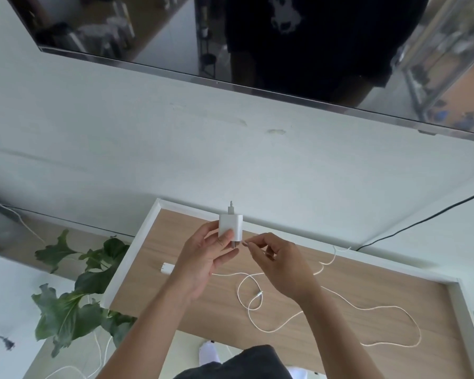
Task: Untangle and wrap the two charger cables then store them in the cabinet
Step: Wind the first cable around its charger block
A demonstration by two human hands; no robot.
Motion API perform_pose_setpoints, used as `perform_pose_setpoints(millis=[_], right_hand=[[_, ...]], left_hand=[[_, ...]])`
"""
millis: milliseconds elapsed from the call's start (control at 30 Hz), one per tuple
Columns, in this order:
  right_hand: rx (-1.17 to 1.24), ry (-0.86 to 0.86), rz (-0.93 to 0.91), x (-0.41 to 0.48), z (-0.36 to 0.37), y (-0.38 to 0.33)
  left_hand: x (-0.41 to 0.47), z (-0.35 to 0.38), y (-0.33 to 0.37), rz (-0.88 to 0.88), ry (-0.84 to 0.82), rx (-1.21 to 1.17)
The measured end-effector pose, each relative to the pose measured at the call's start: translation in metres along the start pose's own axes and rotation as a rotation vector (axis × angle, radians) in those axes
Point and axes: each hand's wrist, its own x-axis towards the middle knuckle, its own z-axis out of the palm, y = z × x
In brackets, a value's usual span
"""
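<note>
My left hand (205,258) holds a white charger block (230,225) upright above the wooden cabinet top (381,291), prongs pointing away from me. My right hand (279,258) pinches the end of a white cable (389,309) right beside the block's lower edge. That cable trails right and loops loosely over the cabinet top. A second white charger block (167,268) lies flat on the wood, left of my left hand, with its thin cable running under my hands into a loop (248,294).
A large dark TV (257,36) hangs on the white wall above. A leafy green plant (74,291) stands left of the cabinet. A black cord (422,221) runs along the wall at right. More white cords (99,354) lie on the floor at lower left.
</note>
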Motion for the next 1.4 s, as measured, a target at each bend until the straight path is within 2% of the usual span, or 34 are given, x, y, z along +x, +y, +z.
perform_pose_setpoints(millis=[133,267,300,433,667,800,900,1000,1200,1300,1400], right_hand=[[-0.080,-0.081,0.013,-0.021,-0.006,0.014],[-0.143,-0.085,-0.013,-0.016,-0.023,0.007],[-0.152,-0.092,-0.024,-0.016,-0.027,0.004],[-0.122,-0.110,-0.100,-0.016,-0.041,-0.010],[-0.121,-0.055,-0.149,-0.009,-0.063,-0.016],[0.164,-0.019,-0.006,0.003,-0.062,-0.003],[0.222,0.003,0.109,0.008,-0.058,0.015],[0.271,-0.011,0.171,0.002,-0.042,0.029],[-0.013,-0.080,0.139,-0.013,-0.013,0.037],[-0.103,-0.153,0.099,-0.021,-0.004,0.027],[-0.218,-0.224,0.047,-0.025,0.001,0.022]], left_hand=[[-0.014,-0.011,-0.015,0.052,0.027,0.209],[-0.013,-0.007,-0.010,0.197,0.036,0.798],[-0.015,-0.005,-0.011,0.215,0.043,0.881],[-0.021,0.003,-0.017,0.189,0.073,0.816],[-0.035,0.016,-0.016,0.232,-0.070,0.813],[-0.046,0.025,-0.016,0.250,-0.189,0.779],[-0.049,0.030,-0.015,0.221,-0.210,0.714],[-0.047,0.034,-0.018,0.182,-0.149,0.654],[-0.039,0.032,-0.018,0.146,0.040,0.538],[-0.033,0.023,-0.023,0.166,0.114,0.596],[-0.025,0.013,-0.028,0.240,0.183,0.803]])
